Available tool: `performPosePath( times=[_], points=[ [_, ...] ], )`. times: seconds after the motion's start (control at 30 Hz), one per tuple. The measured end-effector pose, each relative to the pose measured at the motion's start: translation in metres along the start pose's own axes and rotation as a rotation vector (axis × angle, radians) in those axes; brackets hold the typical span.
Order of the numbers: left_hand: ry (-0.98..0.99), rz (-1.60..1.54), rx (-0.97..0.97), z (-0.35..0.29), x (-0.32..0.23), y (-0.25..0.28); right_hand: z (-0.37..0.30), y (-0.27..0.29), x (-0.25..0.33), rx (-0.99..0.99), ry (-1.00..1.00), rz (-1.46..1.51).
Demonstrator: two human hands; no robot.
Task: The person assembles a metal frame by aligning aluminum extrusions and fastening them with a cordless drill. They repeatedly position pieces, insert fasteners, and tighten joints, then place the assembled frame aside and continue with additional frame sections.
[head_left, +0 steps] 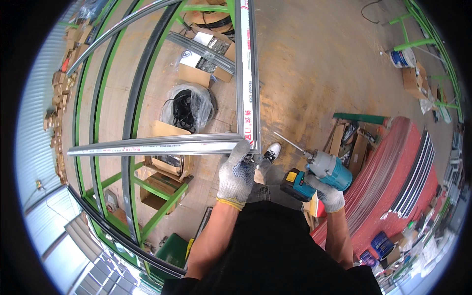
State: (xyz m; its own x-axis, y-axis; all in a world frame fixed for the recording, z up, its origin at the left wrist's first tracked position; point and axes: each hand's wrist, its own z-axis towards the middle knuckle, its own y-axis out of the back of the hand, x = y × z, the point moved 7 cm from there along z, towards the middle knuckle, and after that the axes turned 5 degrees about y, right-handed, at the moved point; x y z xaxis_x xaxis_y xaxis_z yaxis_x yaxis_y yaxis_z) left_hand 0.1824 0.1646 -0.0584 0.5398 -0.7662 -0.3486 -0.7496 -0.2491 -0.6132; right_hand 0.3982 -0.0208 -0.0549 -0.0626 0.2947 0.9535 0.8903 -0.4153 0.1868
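My left hand [237, 172], in a dotted grey work glove, grips the near corner of a grey aluminium window frame [162, 144] that lies on a green metal stand. My right hand [327, 192], also gloved, holds a teal cordless drill [325, 169] with a long bit pointing up-left toward the frame corner. The bit tip hangs a short way from the frame, not touching it. My shoe [271, 150] shows on the floor between the two hands.
The green steel stand [160, 209] and more grey frame bars [129, 98] fill the left. Cardboard boxes [194, 74] and a bagged coil of black cable [188, 105] sit under the frame. A red-covered stack of profiles [393, 167] lies right; a white bucket [403, 57] stands far right.
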Motion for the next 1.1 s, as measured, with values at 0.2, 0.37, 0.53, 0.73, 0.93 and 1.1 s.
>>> performPosePath(
  times=[0.2,0.37,0.53,0.73,0.93,1.1],
  points=[
    [-0.136,0.146,-0.172,-0.010,-0.014,0.012,0.028,-0.009,0.005,0.108,-0.036,0.136],
    [-0.156,0.136,-0.260,-0.021,-0.019,0.019,0.035,-0.023,-0.008,0.210,-0.225,0.269],
    [-0.174,0.121,-0.251,-0.020,-0.022,0.017,0.041,-0.034,0.003,0.269,-0.187,0.274],
    [-0.191,0.167,-0.276,-0.020,-0.025,0.019,0.052,-0.037,0.008,0.323,-0.265,0.429],
    [-0.200,0.213,-0.301,-0.018,-0.032,0.022,0.061,-0.058,-0.001,0.356,-0.418,0.587],
    [-0.180,0.256,-0.293,-0.023,-0.045,0.029,0.078,-0.060,0.000,0.474,-0.342,0.629]
  ],
)
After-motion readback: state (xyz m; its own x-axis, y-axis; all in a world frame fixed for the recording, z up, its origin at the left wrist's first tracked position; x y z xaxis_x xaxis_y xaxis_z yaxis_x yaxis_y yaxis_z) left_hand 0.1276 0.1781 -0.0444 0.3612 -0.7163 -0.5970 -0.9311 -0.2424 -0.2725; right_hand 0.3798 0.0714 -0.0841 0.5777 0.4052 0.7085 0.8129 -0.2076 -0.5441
